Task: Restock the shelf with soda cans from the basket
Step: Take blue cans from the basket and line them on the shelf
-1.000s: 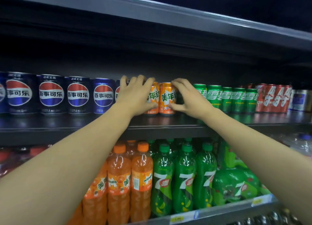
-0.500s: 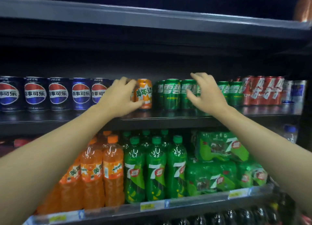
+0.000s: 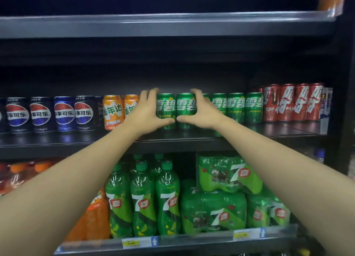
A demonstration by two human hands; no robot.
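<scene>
Two green soda cans (image 3: 175,109) stand side by side on the dark middle shelf (image 3: 182,140). My left hand (image 3: 148,113) grips the left can, fingers over its top and thumb under its front. My right hand (image 3: 203,111) grips the right can the same way. The thumbs nearly meet between the cans. More green cans (image 3: 238,107) stand to the right, orange cans (image 3: 113,111) to the left. The basket is out of view.
Blue cola cans (image 3: 51,113) line the shelf's left, red cans (image 3: 292,102) its right. Below stand green bottles (image 3: 143,202), orange bottles (image 3: 92,217) and wrapped green can packs (image 3: 215,213). An upper shelf (image 3: 172,23) runs overhead.
Both hands have shifted right from the orange cans and now close around two green cans. The view has moved right too.
</scene>
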